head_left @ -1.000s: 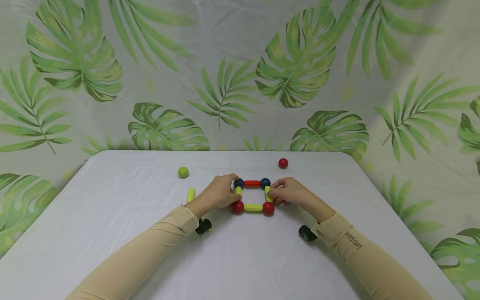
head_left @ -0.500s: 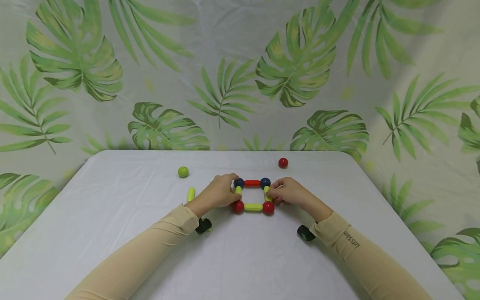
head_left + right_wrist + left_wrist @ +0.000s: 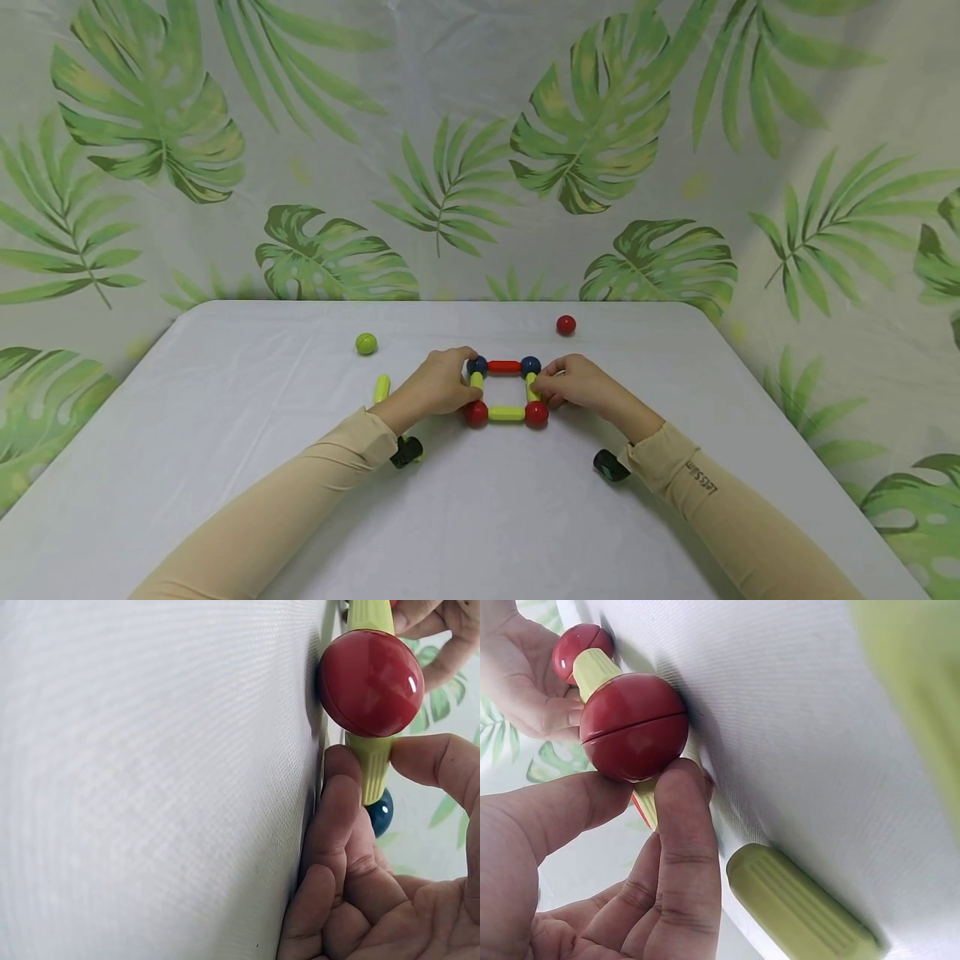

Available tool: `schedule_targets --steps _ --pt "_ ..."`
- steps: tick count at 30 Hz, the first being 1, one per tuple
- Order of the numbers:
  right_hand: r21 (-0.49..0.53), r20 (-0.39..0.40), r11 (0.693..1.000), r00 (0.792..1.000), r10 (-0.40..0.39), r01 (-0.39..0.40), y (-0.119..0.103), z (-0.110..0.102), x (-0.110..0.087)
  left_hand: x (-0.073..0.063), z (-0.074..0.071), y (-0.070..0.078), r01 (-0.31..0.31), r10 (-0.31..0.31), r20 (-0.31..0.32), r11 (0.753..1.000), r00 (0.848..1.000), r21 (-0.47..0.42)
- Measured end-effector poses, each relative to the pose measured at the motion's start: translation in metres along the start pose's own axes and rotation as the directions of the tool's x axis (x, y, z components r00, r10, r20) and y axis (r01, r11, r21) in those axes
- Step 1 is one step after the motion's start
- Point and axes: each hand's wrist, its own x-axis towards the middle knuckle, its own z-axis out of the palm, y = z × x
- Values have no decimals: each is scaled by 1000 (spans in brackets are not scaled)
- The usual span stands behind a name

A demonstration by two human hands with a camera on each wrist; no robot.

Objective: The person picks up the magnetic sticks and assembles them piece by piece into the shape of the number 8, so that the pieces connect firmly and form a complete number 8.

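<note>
A big cloth with green leaves hangs at the back. In front of it is the white desk. Two arms in tan sleeves reach in from the near side.

The left hand and the right hand are at the two sides of a little square of sticks and balls. It is near the middle of the desk. The step looks like making the square's sides fit snugly. The next move seems to need a soft, even hold, so no ball gets knocked off.

The left hand's grip is a pinch on the left stick, next to the near left red ball. One finger is up by the far left blue ball. The right hand's grip is a pinch on the right stick, just under the near right red ball. Both grips are only as wide as a stick. I can't tell if the right stick touches the far right blue ball.

The near stick is yellow-green, and the far stick is red. A loose stick lies to the left. Smallest are a loose green ball and a loose red ball, farther back.
</note>
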Motion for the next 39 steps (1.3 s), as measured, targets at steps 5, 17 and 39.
schedule_targets --steps 5,17,39 --pt "4 -2 1000 1000 3 -3 0 0 0 0 0 1 0 0 5 1000 1000 1" --pt "-4 0 1000 1000 9 -9 0 -1 -1 0 -1 0 2 -2 -1 1000 1000 1" --pt "-45 -40 983 982 -182 181 -2 -10 -7 1 1 -1 -3 3 7 999 1000 -38"
